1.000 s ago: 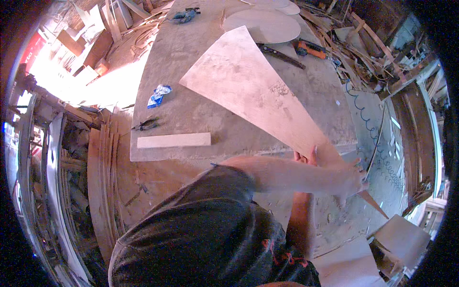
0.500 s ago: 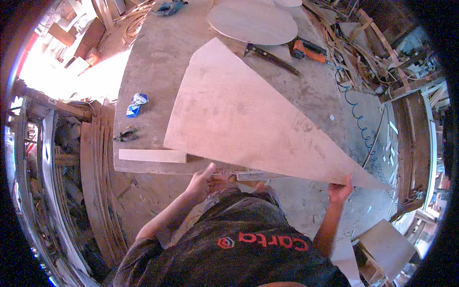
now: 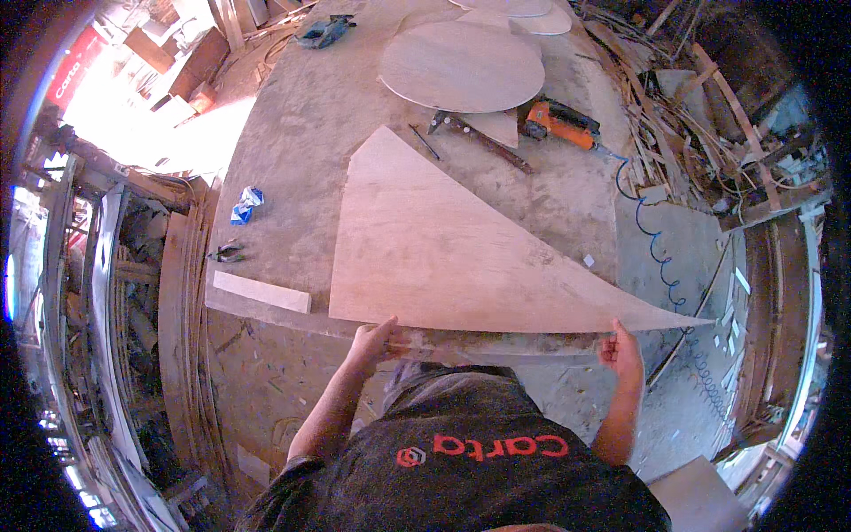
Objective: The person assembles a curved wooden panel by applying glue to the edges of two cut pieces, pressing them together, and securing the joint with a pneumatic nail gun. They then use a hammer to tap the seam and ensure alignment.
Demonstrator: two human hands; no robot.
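Note:
A large, roughly triangular plywood panel (image 3: 434, 239) lies over the near part of the worktable (image 3: 292, 195), its long point stretching to the right past the table's edge. My left hand (image 3: 374, 344) grips its near edge, thumb on top and fingers mostly hidden underneath. Further right, my right hand (image 3: 620, 350) is closed at the same edge close to the narrow point, thumb up. Left of the panel a thin wooden strip (image 3: 261, 292) rests along the table's front edge.
Pliers (image 3: 228, 253) and a crumpled blue-and-white wrapper (image 3: 247, 205) lie at left. Beyond the panel are a hammer (image 3: 487, 144), an orange air nailer (image 3: 563, 124) with a coiled blue hose (image 3: 656, 244), and a round wooden panel (image 3: 461, 66). Scrap wood (image 3: 643, 115) is piled at right.
The panel has turned and come nearer, its near edge now running almost level along the table front. My left hand has moved up to that edge and taken hold.

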